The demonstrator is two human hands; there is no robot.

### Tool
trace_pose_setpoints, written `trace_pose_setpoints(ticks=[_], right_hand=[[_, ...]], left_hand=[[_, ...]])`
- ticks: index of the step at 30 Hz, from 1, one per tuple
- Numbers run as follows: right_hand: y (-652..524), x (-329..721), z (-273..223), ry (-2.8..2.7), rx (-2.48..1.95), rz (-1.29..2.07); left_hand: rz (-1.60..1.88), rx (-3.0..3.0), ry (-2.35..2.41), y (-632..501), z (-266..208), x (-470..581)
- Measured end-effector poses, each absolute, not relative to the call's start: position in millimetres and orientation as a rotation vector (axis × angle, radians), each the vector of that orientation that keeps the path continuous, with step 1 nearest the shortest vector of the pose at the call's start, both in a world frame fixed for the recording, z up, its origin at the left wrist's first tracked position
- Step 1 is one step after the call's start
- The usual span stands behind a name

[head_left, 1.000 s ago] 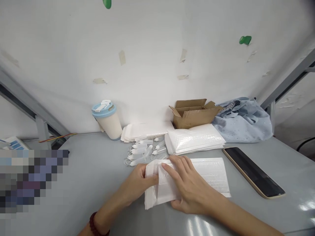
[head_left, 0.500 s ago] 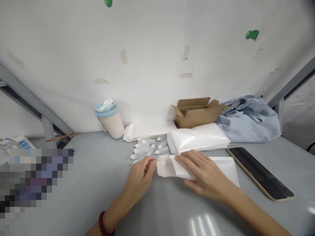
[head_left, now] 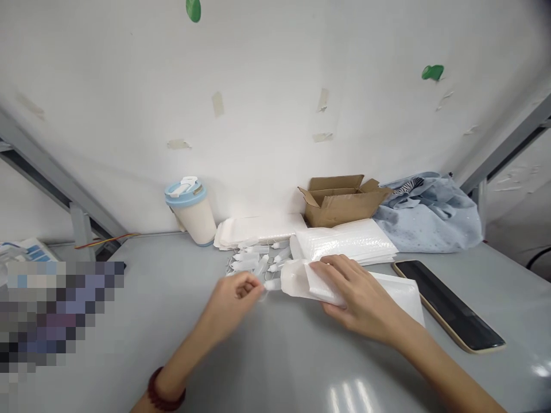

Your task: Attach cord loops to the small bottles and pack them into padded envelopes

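My right hand point(head_left: 355, 298) is closed round a white bubble mailer point(head_left: 400, 295), thumb below and fingers on top, with its open mouth and flap facing left. My left hand point(head_left: 236, 295) pinches the thin end of a small translucent plastic bottle point(head_left: 272, 285), whose other end lies at the mailer's mouth. How far the bottle reaches inside is hidden by the flap. Just behind my left hand lies a loose group of similar small bottles point(head_left: 246, 265) with thin looped strings.
Behind the hands are a stack of flat white mailers point(head_left: 262, 226), more bubble mailers point(head_left: 348, 240), an open cardboard box point(head_left: 344, 209) and a light-blue cloth bundle point(head_left: 430, 221). A lidded cup point(head_left: 196, 221) stands left; a phone point(head_left: 450, 307) lies right. A wall closes the back.
My left hand has shifted left, and a small bottle now shows between its fingertips and the mailer's mouth. The mouth end of the mailer is slightly higher. The view has tilted a little.
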State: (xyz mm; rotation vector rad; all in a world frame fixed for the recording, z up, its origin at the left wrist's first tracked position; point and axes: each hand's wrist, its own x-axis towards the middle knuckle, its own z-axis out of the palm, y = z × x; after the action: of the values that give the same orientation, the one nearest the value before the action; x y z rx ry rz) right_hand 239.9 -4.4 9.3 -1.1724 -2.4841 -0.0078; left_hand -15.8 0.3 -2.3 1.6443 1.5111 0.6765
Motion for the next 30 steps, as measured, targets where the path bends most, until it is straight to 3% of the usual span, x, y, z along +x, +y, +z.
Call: trace_pose_setpoints(ticks=[8, 15, 22, 27, 30], right_hand=[[-10, 230, 8, -2.484, -1.16, 0.055], [-19, 215, 1, -2.539, -1.119, 0.249], [-15, 216, -3, -2.526, -1.174, 0.3], [-12, 215, -13, -2.644, -1.191, 0.346], [-12, 213, -17, -2.702, -1.219, 0.347]], left_hand=[[1.026, 1.572, 1.446, -1, 16, -31], [0.858, 1.976, 1.291, -15, 9, -5], [0.555, 2.116, 1.809, 8, -6, -35], [0.167, 2.233, 1.804, 6, -14, -26], [0.254, 2.101, 1.804, 1, -5, -25]])
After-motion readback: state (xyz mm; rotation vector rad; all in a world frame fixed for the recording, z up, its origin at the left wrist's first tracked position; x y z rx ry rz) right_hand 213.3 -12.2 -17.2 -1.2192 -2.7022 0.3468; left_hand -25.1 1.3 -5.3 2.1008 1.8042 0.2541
